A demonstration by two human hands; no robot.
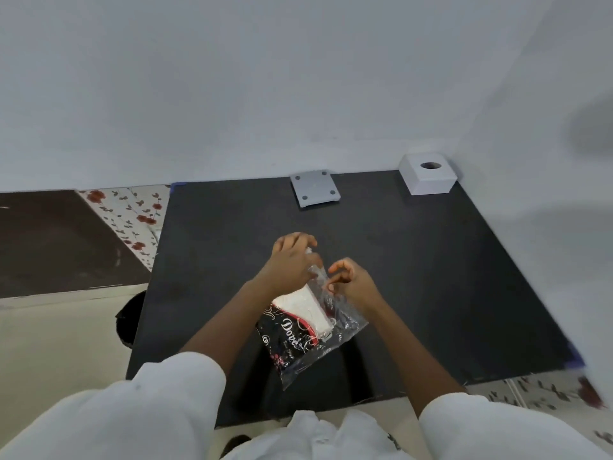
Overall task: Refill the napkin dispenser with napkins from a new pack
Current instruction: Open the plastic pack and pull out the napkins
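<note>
Napkin pack lies on black table, below both hands. Left hand fingers closed on its clear top edge; right hand fingers pinch the plastic beside them. Dispenser well beyond fingertips.

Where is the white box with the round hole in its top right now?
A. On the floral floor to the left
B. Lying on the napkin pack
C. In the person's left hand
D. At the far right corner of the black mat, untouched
D: the white box sits at the far right corner of the black mat, while both hands work the napkin pack nearer the person.
</note>
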